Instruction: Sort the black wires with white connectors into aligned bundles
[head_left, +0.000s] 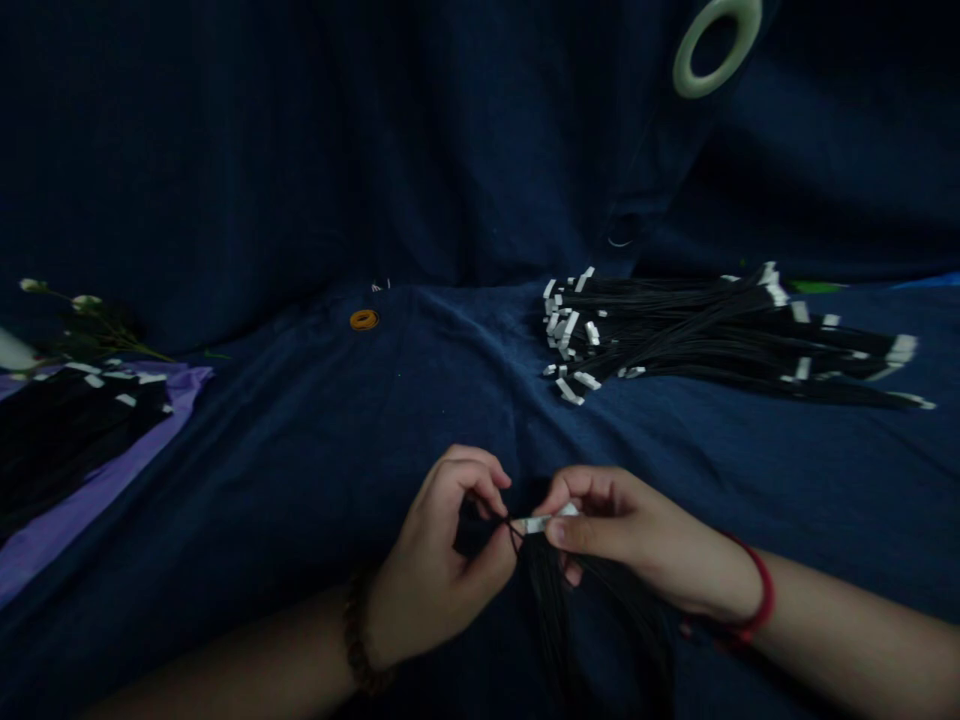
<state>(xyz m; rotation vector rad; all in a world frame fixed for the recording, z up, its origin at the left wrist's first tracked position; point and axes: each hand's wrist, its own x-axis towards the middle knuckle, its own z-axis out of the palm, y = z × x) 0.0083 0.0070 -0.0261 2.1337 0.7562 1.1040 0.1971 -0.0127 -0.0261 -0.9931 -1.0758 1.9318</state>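
My right hand is closed on a bundle of thin black cables, its thumb and fingers gripping the white connectors at the top end. From there the cables hang down toward me in two loose strands, dark and hard to separate from the cloth. My left hand, with a beaded bracelet on the wrist, meets it from the left. Its thumb and forefinger pinch a thin black strand that crosses beside the connectors. Where that strand leads is hidden.
Black cables with white connectors lie piled at the right. More cables sit on a purple sheet at the left, near white flowers. A small yellow-brown coil rests on the dark blue cloth. A pale ring is at upper right.
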